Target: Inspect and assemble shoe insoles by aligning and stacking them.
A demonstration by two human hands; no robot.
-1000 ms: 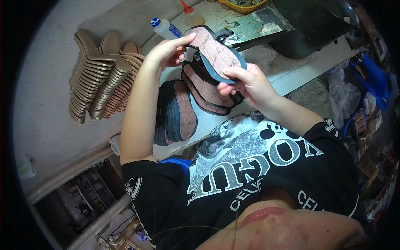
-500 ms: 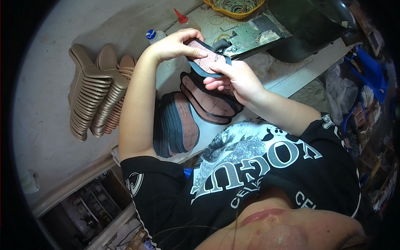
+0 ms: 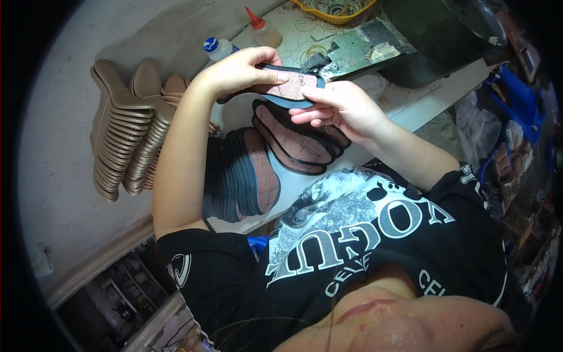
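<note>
Both hands hold a shoe insole (image 3: 287, 88) with a pinkish-brown face and a black-blue edge. My left hand (image 3: 249, 73) grips its left part, thumb on top and fingers curled over the far edge. At the right end my right hand (image 3: 352, 108) pinches it with the thumb on the face, the other fingers curled below. Just beyond the insole is the dark tip (image 3: 315, 62) of a green machine plate (image 3: 369, 47); whether they touch I cannot tell. Nearer me lie a fanned row of similar insoles (image 3: 267, 182) and a second pile (image 3: 293, 141), partly under my right hand.
Tied bundles of tan soles (image 3: 120, 138) stand on the table left of my left arm. Behind my left hand are a blue-capped bottle (image 3: 218, 48) and a red-tipped bottle (image 3: 267, 34). A yellow basket (image 3: 337, 16) and a dark green machine body (image 3: 440, 41) are at the back.
The held insole has turned to lie more nearly level across the view, and its left end now shows beneath my left hand. My left arm has shifted slightly left.
</note>
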